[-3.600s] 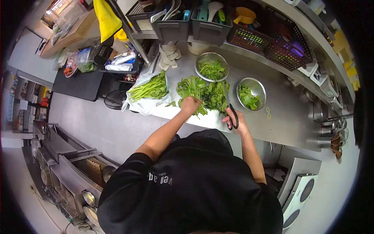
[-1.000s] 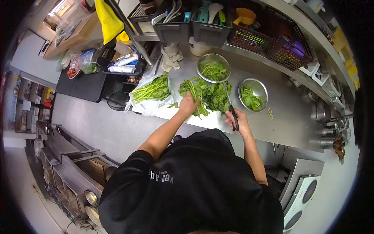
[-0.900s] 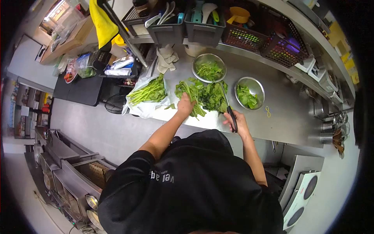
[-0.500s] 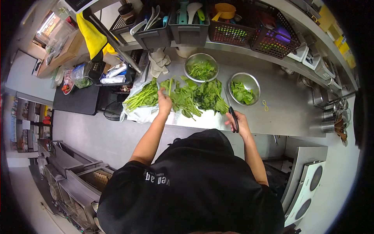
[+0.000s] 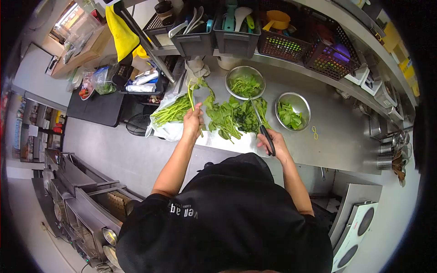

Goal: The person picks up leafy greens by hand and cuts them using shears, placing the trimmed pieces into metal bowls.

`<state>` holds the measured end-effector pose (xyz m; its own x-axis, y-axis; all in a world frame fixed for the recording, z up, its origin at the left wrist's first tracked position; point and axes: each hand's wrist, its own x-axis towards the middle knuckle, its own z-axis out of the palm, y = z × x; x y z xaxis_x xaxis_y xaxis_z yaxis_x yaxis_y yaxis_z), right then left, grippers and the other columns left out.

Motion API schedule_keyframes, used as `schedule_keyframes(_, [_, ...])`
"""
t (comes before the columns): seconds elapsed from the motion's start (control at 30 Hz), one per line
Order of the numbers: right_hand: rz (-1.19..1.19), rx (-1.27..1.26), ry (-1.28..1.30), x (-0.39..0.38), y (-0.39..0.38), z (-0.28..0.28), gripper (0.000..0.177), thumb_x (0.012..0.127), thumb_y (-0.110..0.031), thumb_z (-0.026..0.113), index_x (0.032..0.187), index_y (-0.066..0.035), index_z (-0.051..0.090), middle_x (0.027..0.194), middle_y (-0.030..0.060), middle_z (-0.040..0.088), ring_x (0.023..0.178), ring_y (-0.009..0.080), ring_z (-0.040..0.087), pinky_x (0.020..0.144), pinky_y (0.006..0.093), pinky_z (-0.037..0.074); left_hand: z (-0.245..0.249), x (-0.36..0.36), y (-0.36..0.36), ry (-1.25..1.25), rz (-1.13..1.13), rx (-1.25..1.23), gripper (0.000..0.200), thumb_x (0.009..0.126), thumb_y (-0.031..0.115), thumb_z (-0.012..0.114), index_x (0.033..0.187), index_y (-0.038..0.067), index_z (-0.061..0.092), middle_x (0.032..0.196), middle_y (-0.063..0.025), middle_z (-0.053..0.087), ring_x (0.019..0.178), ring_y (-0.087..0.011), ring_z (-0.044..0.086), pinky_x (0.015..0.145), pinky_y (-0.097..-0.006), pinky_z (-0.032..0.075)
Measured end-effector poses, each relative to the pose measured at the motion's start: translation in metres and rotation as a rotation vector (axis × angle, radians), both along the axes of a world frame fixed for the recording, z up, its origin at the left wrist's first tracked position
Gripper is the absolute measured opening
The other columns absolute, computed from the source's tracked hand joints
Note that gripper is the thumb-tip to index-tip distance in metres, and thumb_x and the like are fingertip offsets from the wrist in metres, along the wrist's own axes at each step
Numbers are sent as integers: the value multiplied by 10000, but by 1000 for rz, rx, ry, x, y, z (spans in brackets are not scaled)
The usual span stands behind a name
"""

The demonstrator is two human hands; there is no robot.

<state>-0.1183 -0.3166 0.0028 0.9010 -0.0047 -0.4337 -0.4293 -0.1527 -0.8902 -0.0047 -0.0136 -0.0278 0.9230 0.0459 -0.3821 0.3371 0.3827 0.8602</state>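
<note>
My left hand (image 5: pixel 193 122) is closed around a long green stem (image 5: pixel 191 98) with leaves at its top, held upright over the counter's front edge. In my right hand (image 5: pixel 276 144) is a black-handled knife (image 5: pixel 265 136), its narrow blade pointing away over the greens. Between my hands lies a pile of leafy greens (image 5: pixel 223 119). A bunch of green stems (image 5: pixel 172 113) rests on a white plastic bag (image 5: pixel 169 130) beside my left hand. Cut leaves lie in two steel bowls: one bowl (image 5: pixel 233 70) behind the pile, another bowl (image 5: pixel 307 101) to its right.
A yellow rubber band (image 5: pixel 314 133) lies on the steel counter (image 5: pixel 339 141). A crumpled cloth (image 5: pixel 196 69) is at the back left. Above the counter, a shelf bears utensil bins (image 5: pixel 236 43) and dark baskets (image 5: pixel 284 48). A black board (image 5: pixel 95 108) stands left.
My left hand has raised the leafy stem from the counter, and it now stands more upright. The knife has tilted further left over the pile. The whole view has shifted slightly.
</note>
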Motion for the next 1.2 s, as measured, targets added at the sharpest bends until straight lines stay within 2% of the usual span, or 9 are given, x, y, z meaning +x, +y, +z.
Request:
schedule_keyframes(0.23, [51, 29, -51, -4, 2, 4, 336, 872, -234, 663, 1092, 12, 601, 703, 63, 676, 451, 53, 464, 392, 220, 373, 25, -2, -2, 88, -128, -290, 317, 997, 230, 463, 1280, 87, 488, 805, 34, 505, 492, -39, 318, 369, -182, 222])
schedule_keyframes(0.47, [43, 41, -99, -15, -5, 10, 343, 875, -194, 639, 1142, 15, 584, 728, 57, 689, 462, 54, 463, 405, 224, 390, 37, -2, -17, 93, -176, -347, 323, 984, 252, 499, 1252, 72, 508, 796, 37, 497, 481, -36, 310, 370, -176, 213])
schedule_keyframes(0.57, [37, 48, -111, -19, -8, 7, 343, 878, -186, 629, 1155, 10, 580, 734, 54, 692, 466, 55, 465, 405, 223, 388, 41, -6, -24, 70, -218, -281, 357, 993, 245, 472, 1305, 74, 454, 805, 29, 499, 478, -40, 321, 354, -179, 224])
schedule_keyframes(0.67, [52, 48, -111, -21, -9, 9, 290, 923, -169, 583, 1149, 10, 556, 751, 89, 683, 441, 47, 461, 410, 205, 387, 42, -12, -33, 5, -240, -163, 292, 988, 236, 495, 1232, 83, 543, 761, 51, 497, 457, -29, 320, 369, -189, 215])
schedule_keyframes(0.83, [21, 46, -69, -21, -9, 13, 327, 895, -184, 609, 1154, 11, 566, 743, 76, 687, 436, 52, 457, 400, 211, 378, 45, -18, -40, -37, -263, -81, 247, 985, 210, 497, 1187, 97, 583, 743, 57, 496, 436, -21, 312, 361, -195, 206])
schedule_keyframes(1.0, [27, 51, -61, -19, -8, 9, 370, 866, -200, 641, 1153, 24, 576, 730, 68, 688, 446, 53, 460, 392, 217, 371, 45, -21, -35, -137, -290, 203, 248, 973, 254, 532, 1139, 102, 637, 728, 73, 501, 481, -8, 334, 425, -179, 246])
schedule_keyframes(1.2, [15, 79, -76, -15, 0, -1, 351, 863, -216, 655, 1099, 35, 589, 713, 89, 681, 442, 56, 465, 389, 219, 367, 45, -22, -14, -265, -257, 378, 300, 978, 302, 520, 1134, 90, 663, 737, 63, 527, 548, -14, 389, 499, -183, 307])
